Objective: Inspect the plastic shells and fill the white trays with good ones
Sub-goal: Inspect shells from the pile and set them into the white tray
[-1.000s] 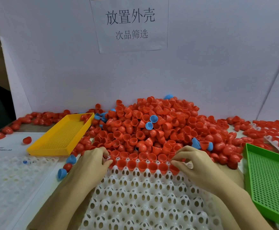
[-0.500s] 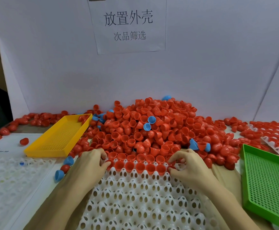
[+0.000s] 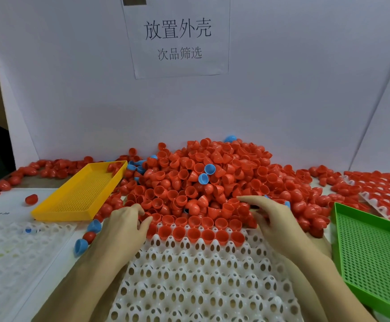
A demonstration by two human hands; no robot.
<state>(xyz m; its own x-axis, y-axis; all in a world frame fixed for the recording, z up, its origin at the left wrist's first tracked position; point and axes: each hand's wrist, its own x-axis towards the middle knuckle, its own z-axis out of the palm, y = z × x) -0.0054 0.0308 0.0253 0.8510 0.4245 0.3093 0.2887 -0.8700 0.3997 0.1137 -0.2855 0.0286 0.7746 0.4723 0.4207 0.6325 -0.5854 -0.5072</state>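
Big pile of red plastic shells (image 3: 203,180) heaped at 12 o'clock on the desk (image 3: 50,263), a few blue shells (image 3: 206,174) mixed in, more blue ones (image 3: 94,225) loose at 9 o'clock of the left hand. White tray (image 3: 196,282) sits at 6 o'clock, mostly bare sockets; only its far row holds seated red shells (image 3: 195,233), open side up. Left hand (image 3: 122,226) rests at the tray's far left corner, fingers curled down into the shells at the pile's edge; grip looks closed on a red shell, but which one cannot be told. Right hand (image 3: 273,219) at 1 o'clock of the tray, fingers spread and reaching left over the pile's near edge, grip open, nothing clearly held. Yellow tray (image 3: 78,194) at 10 o'clock holds a couple of red shells at its far end. Green tray (image 3: 372,252) at 3 o'clock. Second white tray (image 3: 8,249) at 8 o'clock; another tray filled with red shells (image 3: 384,184) at 2 o'clock. Paper sign (image 3: 177,38) on the back wall.
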